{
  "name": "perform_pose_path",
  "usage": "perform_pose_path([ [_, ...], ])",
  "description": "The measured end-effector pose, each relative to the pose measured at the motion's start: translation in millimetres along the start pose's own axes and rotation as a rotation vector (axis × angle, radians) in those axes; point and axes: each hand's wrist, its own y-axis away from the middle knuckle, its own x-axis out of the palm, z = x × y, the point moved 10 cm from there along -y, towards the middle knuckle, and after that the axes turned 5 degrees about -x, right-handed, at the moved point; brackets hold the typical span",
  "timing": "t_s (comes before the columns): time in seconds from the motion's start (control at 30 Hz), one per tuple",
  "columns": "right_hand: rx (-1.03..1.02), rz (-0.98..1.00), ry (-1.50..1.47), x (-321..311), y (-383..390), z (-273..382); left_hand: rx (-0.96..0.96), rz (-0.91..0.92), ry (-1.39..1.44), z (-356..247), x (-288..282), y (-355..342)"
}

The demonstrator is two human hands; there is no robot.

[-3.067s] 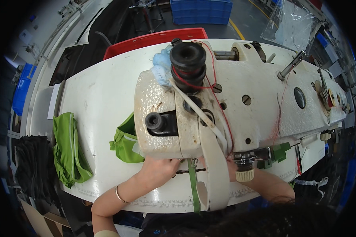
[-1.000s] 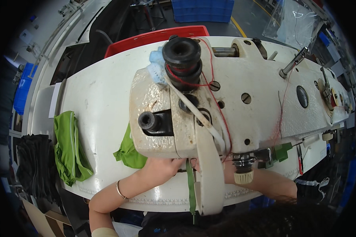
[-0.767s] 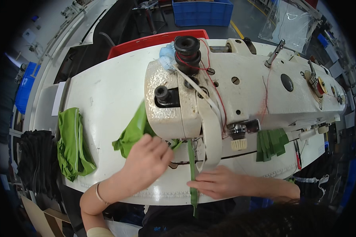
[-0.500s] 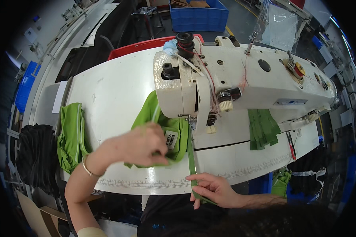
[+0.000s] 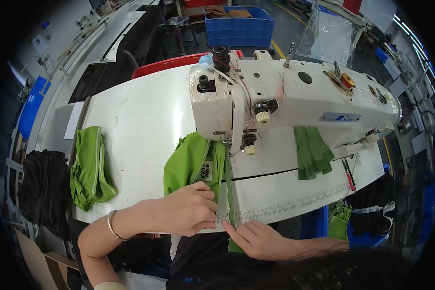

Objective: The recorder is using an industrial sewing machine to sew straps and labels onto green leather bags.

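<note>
Under the head of a white industrial sewing machine (image 5: pixel 295 94), a bright green fabric piece (image 5: pixel 181 166) with a white label extends toward me. My left hand (image 5: pixel 191 209), a bangle on the wrist, is closed on the lower end of this piece at the table's front edge. A long green strip (image 5: pixel 229 181) hangs from beside the presser foot over that edge. My right hand (image 5: pixel 251 239) has it between thumb and fingers, low down. Another folded green piece (image 5: pixel 89 169) lies at the left, and short dark green strips (image 5: pixel 311 152) lie under the machine arm.
Black fabric (image 5: pixel 43 193) is stacked left of the white table (image 5: pixel 130 121). A red tray (image 5: pixel 154 68) sits behind it, with blue crates (image 5: pixel 239 31) beyond. Red-handled scissors (image 5: pixel 350 179) lie at the right, near more fabric in a blue bin (image 5: pixel 314 222) below.
Both hands have come down and out from under the machine head. The green piece now stretches toward me, held at its lower end by my left hand. My view has pulled back from the machine.
</note>
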Motion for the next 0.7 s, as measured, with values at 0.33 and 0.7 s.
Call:
perform_pose_path([
  [0.33,0.075,-0.097,0.068,-13.9,5.4,-5.6,-0.139,-0.111,-0.671,-44.9,48.8,-0.1],
  [0.7,0.007,-0.060,0.206,25.2,19.7,-1.3,-0.653,-1.254,0.176,49.1,-44.6,100.5],
])
